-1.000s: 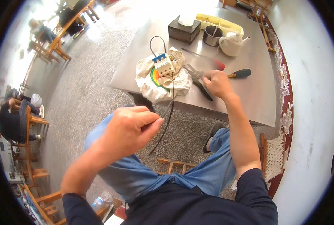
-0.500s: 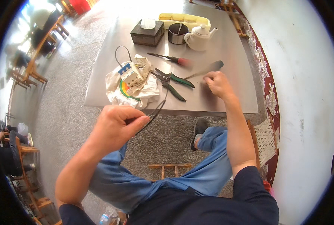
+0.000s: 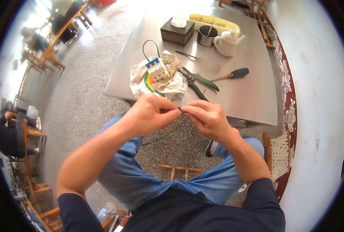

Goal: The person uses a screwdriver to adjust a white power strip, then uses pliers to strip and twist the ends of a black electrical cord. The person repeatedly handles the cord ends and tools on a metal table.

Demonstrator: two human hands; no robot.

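Observation:
My left hand [image 3: 154, 112] and my right hand [image 3: 208, 119] meet over the table's front edge. Both pinch a thin black wire [image 3: 184, 112], of which only a short dark bit shows between the fingertips. Beyond them, a white and blue circuit breaker [image 3: 158, 70] rests on a crumpled white cloth [image 3: 139, 82] with a rainbow-coloured print. A dark wire loop [image 3: 144, 44] rises from the breaker. Wire strippers [image 3: 198, 83] with dark green handles lie right of the cloth. Farther right is a screwdriver [image 3: 239, 73] with a dark green handle. Behind the strippers lies a thin dark rod [image 3: 186, 55].
At the table's [image 3: 253, 104] back stand a dark tissue box [image 3: 175, 34], a metal cup [image 3: 207, 38], a white teapot [image 3: 228, 43] and a yellow divided tray [image 3: 218, 22]. A wall is at right. Wooden benches [image 3: 59, 33] and seated people are at left.
My right hand has come from the table's right side to meet my left at the wire. The view has shifted. A red handle by the dark rod now shows only as a faint smear.

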